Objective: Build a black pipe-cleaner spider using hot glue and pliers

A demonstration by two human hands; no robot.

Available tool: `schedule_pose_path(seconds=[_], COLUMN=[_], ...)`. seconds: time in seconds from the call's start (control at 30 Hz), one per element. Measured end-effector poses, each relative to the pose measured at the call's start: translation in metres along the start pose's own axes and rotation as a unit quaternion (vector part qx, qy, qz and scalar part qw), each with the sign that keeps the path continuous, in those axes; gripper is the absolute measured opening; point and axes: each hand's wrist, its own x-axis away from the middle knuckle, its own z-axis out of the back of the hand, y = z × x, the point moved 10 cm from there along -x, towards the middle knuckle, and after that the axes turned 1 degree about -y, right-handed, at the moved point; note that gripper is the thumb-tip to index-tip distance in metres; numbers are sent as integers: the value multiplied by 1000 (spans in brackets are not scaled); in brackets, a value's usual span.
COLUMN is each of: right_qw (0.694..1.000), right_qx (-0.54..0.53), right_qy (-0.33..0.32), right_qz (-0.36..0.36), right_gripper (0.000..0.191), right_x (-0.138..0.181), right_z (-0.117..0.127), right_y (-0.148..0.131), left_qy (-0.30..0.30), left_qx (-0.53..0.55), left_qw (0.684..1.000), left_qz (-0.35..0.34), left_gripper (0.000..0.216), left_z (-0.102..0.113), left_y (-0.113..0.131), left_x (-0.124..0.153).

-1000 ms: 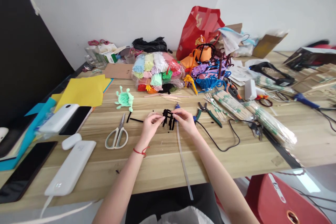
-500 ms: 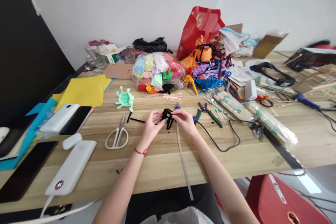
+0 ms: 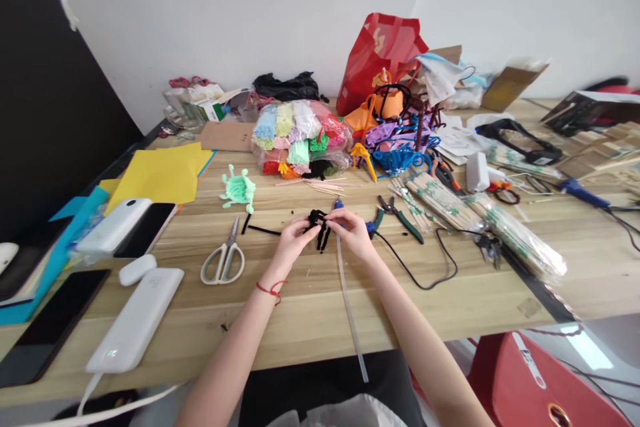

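Between both hands is a small black pipe-cleaner figure (image 3: 320,230), with short legs hanging down. My left hand (image 3: 294,238) pinches its left side, and the fingers of my right hand (image 3: 349,230) grip its right side. A blue glue gun (image 3: 339,203) lies behind my right hand, partly hidden, with a long clear glue stick (image 3: 349,307) running toward the table's front edge. Left of my hands lie a loose black pipe-cleaner piece (image 3: 263,230) and white-handled scissors (image 3: 223,260). Green-handled pliers (image 3: 400,219) rest to the right.
A mint-green pipe-cleaner piece (image 3: 239,191) sits behind the scissors. Bagged coloured pipe cleaners (image 3: 300,133) and a red bag (image 3: 380,47) stand at the back. White power banks (image 3: 137,320) and a phone (image 3: 50,323) lie left. Bagged wooden sticks (image 3: 520,233) and a black cable (image 3: 425,287) lie right.
My left hand has shifted slightly right and its fingers have closed in on the black figure. The figure has turned a little, with its legs now hanging lower.
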Motion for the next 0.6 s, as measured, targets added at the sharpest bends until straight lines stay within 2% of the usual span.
schedule_pose_path(seconds=[0.13,0.37,0.6], right_qw=[1000,1000,1000], right_qx=[-5,-20,-25], right_qy=[0,-4,-8], right_qz=[-2,2,2], right_gripper=[18,17,19], right_x=[0,1,0], right_z=[0,-1,-2], right_y=[0,-2,-3], left_qy=[-23,-58,-60], left_qx=[30,52,31], left_qw=[999,996,997], left_qz=[33,32,27], left_gripper=[22,27,28], left_z=[-5,-10,-11], left_y=[-4,-6,-3], left_x=[2,3,4])
